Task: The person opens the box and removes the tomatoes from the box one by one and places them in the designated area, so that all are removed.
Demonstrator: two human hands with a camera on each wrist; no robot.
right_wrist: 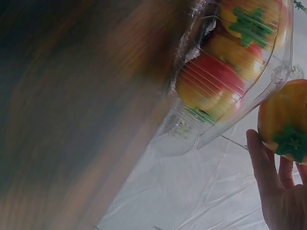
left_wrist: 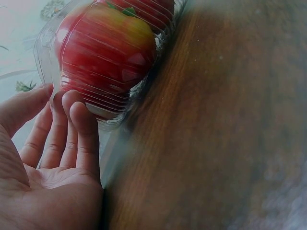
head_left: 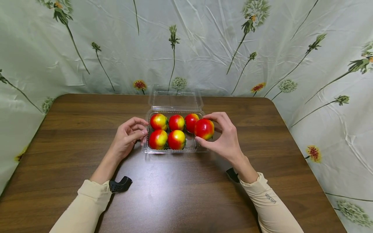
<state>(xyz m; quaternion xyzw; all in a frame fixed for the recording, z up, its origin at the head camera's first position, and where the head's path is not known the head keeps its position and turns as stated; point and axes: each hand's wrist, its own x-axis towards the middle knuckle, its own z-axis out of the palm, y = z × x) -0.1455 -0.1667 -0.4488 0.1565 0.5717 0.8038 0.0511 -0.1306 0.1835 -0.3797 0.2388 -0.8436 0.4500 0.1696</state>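
A clear plastic clamshell container (head_left: 189, 149) sits on the table with several glossy red-and-yellow fruits (head_left: 176, 139) in two rows; green star-shaped leaves show on some. My left hand (head_left: 128, 136) pinches the container's left rim between thumb and fingertips, close beside a fruit (left_wrist: 105, 48) seen through the ribbed wall. In my right hand (head_left: 222, 136), thumb and fingers grip another red-and-yellow fruit (head_left: 204, 128) over the container's right end. The right wrist view has this held fruit (right_wrist: 288, 120) outside the clear wall, its green leaves facing the camera.
The container's lid (head_left: 176, 98) stands open at the back, near the table's far edge. Behind the brown wooden table (head_left: 163, 200) hangs a pale curtain (head_left: 204, 48) printed with flowers. Black bands (head_left: 120, 185) are worn at both wrists.
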